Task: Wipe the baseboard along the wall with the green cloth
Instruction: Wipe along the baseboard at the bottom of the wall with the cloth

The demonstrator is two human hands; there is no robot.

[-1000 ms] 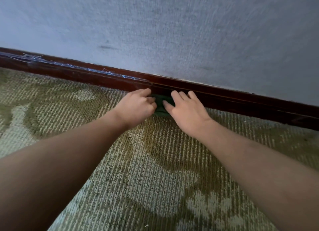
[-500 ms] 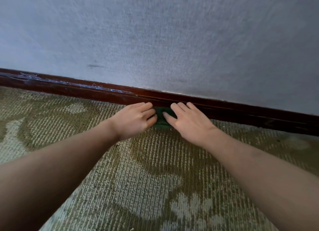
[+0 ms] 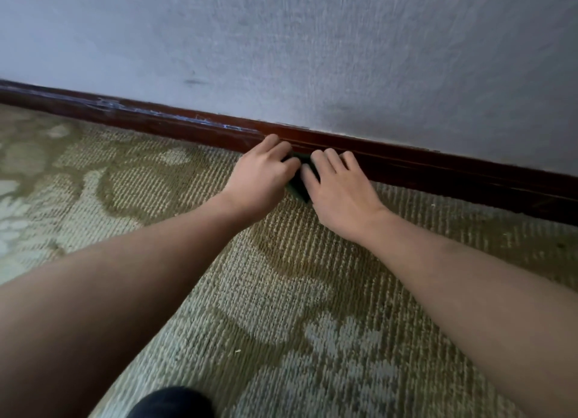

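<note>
A dark red-brown baseboard (image 3: 438, 172) runs along the foot of the pale wall, slanting down to the right. The green cloth (image 3: 299, 184) is bunched against it on the carpet, mostly hidden between my hands. My left hand (image 3: 262, 175) grips the cloth's left side with curled fingers, knuckles touching the baseboard. My right hand (image 3: 339, 189) presses on the cloth's right side with fairly straight fingers, the fingertips against the baseboard.
Pale blue scratch marks (image 3: 175, 114) streak the baseboard's top edge left of my hands. A green-and-cream patterned carpet (image 3: 281, 292) covers the floor. A dark rounded shape, perhaps a knee (image 3: 170, 402), shows at the bottom edge.
Both hands stay together on the cloth at about the same spot on the baseboard. A little more of the cloth shows below them, and the view has shifted.
</note>
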